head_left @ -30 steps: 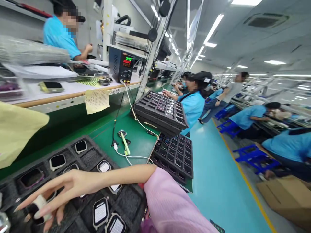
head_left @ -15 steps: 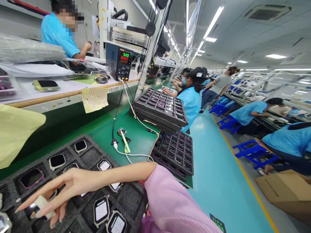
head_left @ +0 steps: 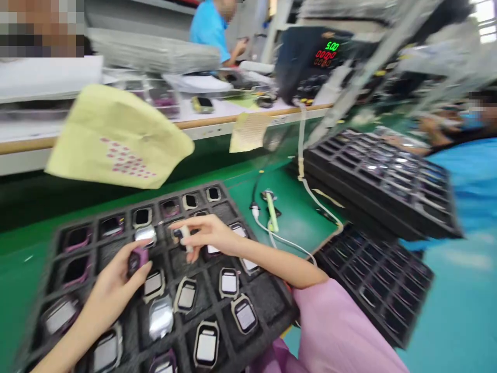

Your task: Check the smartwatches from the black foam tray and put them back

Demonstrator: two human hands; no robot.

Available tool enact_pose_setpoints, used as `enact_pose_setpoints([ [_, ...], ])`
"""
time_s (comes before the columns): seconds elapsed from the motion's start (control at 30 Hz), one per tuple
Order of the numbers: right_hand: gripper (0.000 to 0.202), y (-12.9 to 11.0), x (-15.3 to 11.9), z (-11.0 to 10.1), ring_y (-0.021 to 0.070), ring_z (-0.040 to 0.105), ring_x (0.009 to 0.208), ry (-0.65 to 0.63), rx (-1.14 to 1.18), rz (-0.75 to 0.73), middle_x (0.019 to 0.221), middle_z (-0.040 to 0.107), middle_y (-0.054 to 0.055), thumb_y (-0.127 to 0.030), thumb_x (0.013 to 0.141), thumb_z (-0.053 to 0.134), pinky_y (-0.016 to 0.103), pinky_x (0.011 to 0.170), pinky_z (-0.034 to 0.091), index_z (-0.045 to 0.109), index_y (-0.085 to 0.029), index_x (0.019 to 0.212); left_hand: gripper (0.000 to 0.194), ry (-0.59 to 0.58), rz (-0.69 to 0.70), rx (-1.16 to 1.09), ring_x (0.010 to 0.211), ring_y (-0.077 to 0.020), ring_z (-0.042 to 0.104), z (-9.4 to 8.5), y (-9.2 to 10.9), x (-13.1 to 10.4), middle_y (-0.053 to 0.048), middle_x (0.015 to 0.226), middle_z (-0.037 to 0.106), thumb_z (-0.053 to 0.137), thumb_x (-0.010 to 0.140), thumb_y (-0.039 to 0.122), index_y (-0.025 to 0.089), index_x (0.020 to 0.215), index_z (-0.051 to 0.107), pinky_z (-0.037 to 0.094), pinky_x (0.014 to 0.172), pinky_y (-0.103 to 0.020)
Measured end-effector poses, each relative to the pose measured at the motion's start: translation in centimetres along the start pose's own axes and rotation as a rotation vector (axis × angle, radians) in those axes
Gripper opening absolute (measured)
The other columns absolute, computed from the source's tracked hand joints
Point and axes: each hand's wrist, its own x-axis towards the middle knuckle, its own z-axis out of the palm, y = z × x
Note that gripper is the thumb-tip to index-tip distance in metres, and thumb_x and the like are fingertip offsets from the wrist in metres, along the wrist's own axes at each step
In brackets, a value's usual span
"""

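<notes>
A black foam tray (head_left: pixel 248 346) with square compartments lies before me, holding several smartwatch cases, some with lit white screens. My left hand (head_left: pixel 123 272) is closed around a purple smartwatch case (head_left: pixel 137 260) above the tray's left middle. Between the thumb and fingers of my right hand (head_left: pixel 207 233) is a pale smartwatch case (head_left: pixel 187 239), tilted on edge over a compartment in the upper middle. Just left of it rests a silver-backed case (head_left: pixel 146 235). A lit smartwatch (head_left: pixel 228 283) lies nearer me, right of centre.
Stacked trays of watches (head_left: pixel 380 171) stand at the right, with another tray (head_left: pixel 373 285) lower down. A white cable (head_left: pixel 289 250) and a light green stick-like tool (head_left: pixel 272 212) lie on the green bench. Behind are a power supply (head_left: pixel 314 62), a yellow sheet (head_left: pixel 120 140) and a co-worker (head_left: pixel 209 31).
My view has swung left and down, bringing more of the tray into sight. My left hand has come into view with a purple case. My right hand still holds the pale one.
</notes>
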Motion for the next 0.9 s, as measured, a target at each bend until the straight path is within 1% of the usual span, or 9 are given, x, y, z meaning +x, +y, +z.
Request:
enact_pose_setpoints([
  [0.07, 0.054, -0.4, 0.2, 0.2, 0.0146, 0.068, 0.056, 0.055, -0.029, 0.018, 0.067, 0.064, -0.001, -0.027, 0.075, 0.078, 0.023, 0.055, 0.057, 0.061, -0.012, 0.124, 0.035, -0.013, 0.02, -0.043, 0.102, -0.0218, 0.059, 0.1, 0.9, 0.4, -0.003, 0.105, 0.063, 0.057, 0.084, 0.029, 0.021, 0.118, 0.053, 0.044, 0.091, -0.031],
  [0.1, 0.052, -0.5, 0.3, 0.3, 0.0147, 0.068, 0.056, 0.065, -0.039, 0.022, 0.067, 0.064, -0.001, -0.026, 0.077, 0.076, 0.024, 0.055, 0.057, 0.061, -0.012, 0.125, 0.034, 0.015, 0.039, -0.064, 0.102, -0.0211, 0.059, 0.1, 1.2, 0.6, -0.003, 0.104, 0.063, 0.057, 0.083, 0.026, 0.02, 0.117, 0.054, 0.043, 0.092, -0.031],
  [0.17, 0.049, -0.9, 0.4, 0.6, 0.0141, 0.067, 0.055, 0.095, -0.067, 0.012, 0.068, 0.066, 0.001, -0.025, 0.079, 0.073, 0.024, 0.055, 0.056, 0.061, -0.012, 0.124, 0.035, 0.039, 0.065, -0.101, 0.102, -0.0202, 0.058, 0.0, 1.5, 0.9, -0.004, 0.105, 0.062, 0.056, 0.081, 0.022, 0.019, 0.116, 0.054, 0.042, 0.094, -0.031],
  [0.23, 0.046, -1.1, 0.5, 0.8, 0.0153, 0.067, 0.057, 0.125, -0.089, 0.013, 0.07, 0.067, 0.002, -0.024, 0.08, 0.072, 0.025, 0.055, 0.055, 0.061, -0.012, 0.124, 0.035, 0.023, 0.074, -0.103, 0.099, -0.0198, 0.058, -0.2, 1.5, 1.1, -0.003, 0.102, 0.062, 0.056, 0.08, 0.019, 0.019, 0.116, 0.055, 0.042, 0.094, -0.032],
  [0.37, 0.047, -1.3, 0.8, 1.0, 0.0161, 0.067, 0.061, 0.157, -0.118, 0.019, 0.075, 0.067, 0.003, -0.024, 0.08, 0.072, 0.026, 0.055, 0.054, 0.061, -0.015, 0.125, 0.036, 0.017, 0.097, -0.114, 0.111, -0.0217, 0.054, -0.5, 1.3, 1.1, -0.005, 0.113, 0.061, 0.056, 0.081, 0.02, 0.019, 0.117, 0.054, 0.038, 0.1, -0.034],
  [0.57, 0.045, -1.2, 1.1, 1.1, 0.0161, 0.066, 0.058, 0.165, -0.126, 0.051, 0.077, 0.067, 0.003, -0.025, 0.078, 0.073, 0.027, 0.053, 0.054, 0.064, -0.016, 0.121, 0.043, 0.009, 0.091, -0.132, 0.121, -0.0231, 0.049, -0.4, 1.1, 1.2, -0.008, 0.127, 0.056, 0.056, 0.084, 0.022, 0.018, 0.125, 0.048, 0.038, 0.102, -0.034],
  [0.67, 0.045, -1.2, 1.0, 1.1, 0.0171, 0.066, 0.058, 0.17, -0.149, 0.049, 0.076, 0.068, 0.004, -0.026, 0.078, 0.074, 0.028, 0.052, 0.054, 0.064, -0.016, 0.12, 0.042, -0.004, 0.087, -0.133, 0.118, -0.0236, 0.051, -0.3, 1.2, 1.0, -0.007, 0.121, 0.059, 0.057, 0.083, 0.022, 0.018, 0.124, 0.049, 0.041, 0.099, -0.033],
  [0.8, 0.045, -1.1, 0.8, 1.1, 0.0171, 0.065, 0.055, 0.152, -0.178, 0.062, 0.062, 0.067, 0.002, -0.028, 0.079, 0.073, 0.029, 0.053, 0.054, 0.063, -0.014, 0.121, 0.038, -0.057, 0.066, -0.094, 0.108, -0.0228, 0.055, -0.4, 1.4, 0.9, -0.005, 0.105, 0.063, 0.054, 0.082, 0.019, 0.018, 0.12, 0.051, 0.043, 0.095, -0.034],
  [0.9, 0.045, -1.1, 0.7, 1.1, 0.0167, 0.065, 0.055, 0.153, -0.18, 0.058, 0.064, 0.067, 0.002, -0.029, 0.078, 0.074, 0.029, 0.053, 0.054, 0.064, -0.015, 0.12, 0.038, -0.04, 0.079, -0.083, 0.105, -0.0222, 0.056, -0.4, 1.4, 0.9, -0.005, 0.103, 0.063, 0.054, 0.082, 0.019, 0.018, 0.12, 0.05, 0.044, 0.093, -0.033],
])
